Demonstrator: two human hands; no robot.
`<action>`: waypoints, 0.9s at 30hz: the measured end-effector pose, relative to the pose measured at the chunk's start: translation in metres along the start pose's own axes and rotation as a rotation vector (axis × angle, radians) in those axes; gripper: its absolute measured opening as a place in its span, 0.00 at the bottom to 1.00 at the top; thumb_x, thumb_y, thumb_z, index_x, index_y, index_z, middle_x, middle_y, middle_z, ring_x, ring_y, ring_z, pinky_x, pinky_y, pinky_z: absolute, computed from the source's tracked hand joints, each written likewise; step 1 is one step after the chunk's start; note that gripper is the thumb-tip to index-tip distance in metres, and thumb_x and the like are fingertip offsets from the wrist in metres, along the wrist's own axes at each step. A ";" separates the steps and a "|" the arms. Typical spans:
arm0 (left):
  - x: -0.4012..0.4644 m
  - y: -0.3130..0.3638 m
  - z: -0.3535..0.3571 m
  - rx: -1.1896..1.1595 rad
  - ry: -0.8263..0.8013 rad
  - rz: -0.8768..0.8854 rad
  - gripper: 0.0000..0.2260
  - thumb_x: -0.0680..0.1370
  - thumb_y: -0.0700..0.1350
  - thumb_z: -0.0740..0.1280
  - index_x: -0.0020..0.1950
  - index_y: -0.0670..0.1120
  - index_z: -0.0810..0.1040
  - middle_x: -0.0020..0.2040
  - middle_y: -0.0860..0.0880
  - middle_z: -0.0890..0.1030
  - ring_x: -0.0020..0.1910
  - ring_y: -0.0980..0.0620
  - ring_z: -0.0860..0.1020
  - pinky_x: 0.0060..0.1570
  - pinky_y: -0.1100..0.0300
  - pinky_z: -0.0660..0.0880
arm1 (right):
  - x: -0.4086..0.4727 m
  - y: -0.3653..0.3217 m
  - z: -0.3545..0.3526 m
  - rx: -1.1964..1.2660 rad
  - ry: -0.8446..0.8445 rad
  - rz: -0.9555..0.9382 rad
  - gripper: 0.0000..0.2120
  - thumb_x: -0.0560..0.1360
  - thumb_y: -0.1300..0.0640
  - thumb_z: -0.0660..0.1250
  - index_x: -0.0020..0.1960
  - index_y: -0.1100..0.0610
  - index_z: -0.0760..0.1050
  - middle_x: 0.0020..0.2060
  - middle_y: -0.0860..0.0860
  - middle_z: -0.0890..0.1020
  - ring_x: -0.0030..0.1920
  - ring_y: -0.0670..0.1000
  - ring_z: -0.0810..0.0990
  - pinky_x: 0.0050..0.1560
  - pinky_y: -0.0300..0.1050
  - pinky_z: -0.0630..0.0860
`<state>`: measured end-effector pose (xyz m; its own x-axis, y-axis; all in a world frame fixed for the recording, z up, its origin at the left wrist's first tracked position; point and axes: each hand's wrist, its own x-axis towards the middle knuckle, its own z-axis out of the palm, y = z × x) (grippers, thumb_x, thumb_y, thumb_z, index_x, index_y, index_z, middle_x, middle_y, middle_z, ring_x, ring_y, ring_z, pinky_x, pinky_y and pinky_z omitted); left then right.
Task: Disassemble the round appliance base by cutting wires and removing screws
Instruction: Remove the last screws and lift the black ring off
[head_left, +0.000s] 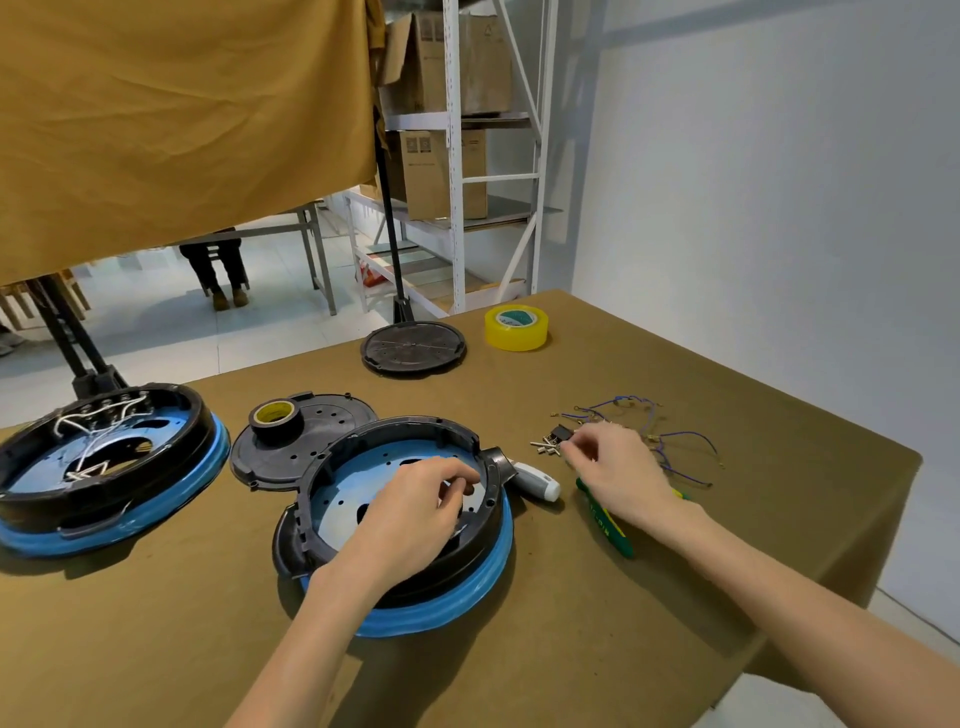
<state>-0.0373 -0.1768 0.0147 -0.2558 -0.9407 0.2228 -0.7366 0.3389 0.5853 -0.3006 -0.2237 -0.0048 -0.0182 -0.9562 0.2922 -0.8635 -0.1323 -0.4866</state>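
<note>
So the round black appliance base with the blue rubbery ring (415, 525) sits near the middle of the brown cloth-covered surface (649, 597), open side up, and it looks pretty much gutted: just the pale blue inner plate with holes, no wires left that I can see.

Left hand (415, 512) is inside the shell with fingers curled together like it's pinching something small, probably a screw, but it's too blurry to tell if anything's actually in there. Right hand (610, 467) is over to the right, fingertips dropping onto the small pile of loose metal screws and a black component (550, 441). My guess is it's dropping off or sorting parts; whether it's pinching one I can't tell.

Makes sense as a layout: the cut blue wires with terminals (670, 441) are heaped just past that pile, and the white-handled screwdriver (537, 480) and green-handled cutters (608, 519) lie just right of the base, within easy reach.

A second black-and-blue base with white wires still inside (104, 462) waits on the left, likely next. The flat black perforated cover (306, 441) carries a black tape roll (275, 421).
</note>
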 end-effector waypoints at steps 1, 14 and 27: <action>-0.001 0.001 -0.001 -0.010 0.062 0.011 0.11 0.85 0.46 0.61 0.62 0.54 0.82 0.52 0.61 0.82 0.49 0.62 0.79 0.51 0.61 0.79 | -0.006 -0.010 0.002 0.050 -0.066 -0.038 0.11 0.82 0.45 0.64 0.52 0.50 0.81 0.44 0.44 0.82 0.45 0.47 0.80 0.45 0.43 0.77; -0.030 -0.041 -0.042 0.052 0.340 -0.366 0.24 0.84 0.47 0.63 0.80 0.47 0.65 0.79 0.45 0.66 0.78 0.44 0.61 0.76 0.45 0.60 | 0.002 -0.079 0.017 0.007 -0.369 -0.142 0.20 0.78 0.46 0.65 0.45 0.64 0.77 0.36 0.58 0.78 0.36 0.56 0.75 0.36 0.50 0.69; -0.047 -0.077 -0.026 -0.632 0.333 -0.475 0.19 0.84 0.38 0.60 0.74 0.53 0.72 0.61 0.56 0.77 0.59 0.60 0.76 0.54 0.63 0.73 | 0.005 -0.053 0.008 -0.376 -0.464 -0.201 0.18 0.83 0.44 0.60 0.66 0.53 0.77 0.56 0.52 0.83 0.55 0.55 0.80 0.64 0.54 0.71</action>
<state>0.0481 -0.1584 -0.0203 0.2615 -0.9652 0.0037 -0.2063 -0.0521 0.9771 -0.2506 -0.2236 0.0162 0.3106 -0.9471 -0.0808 -0.9470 -0.3010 -0.1119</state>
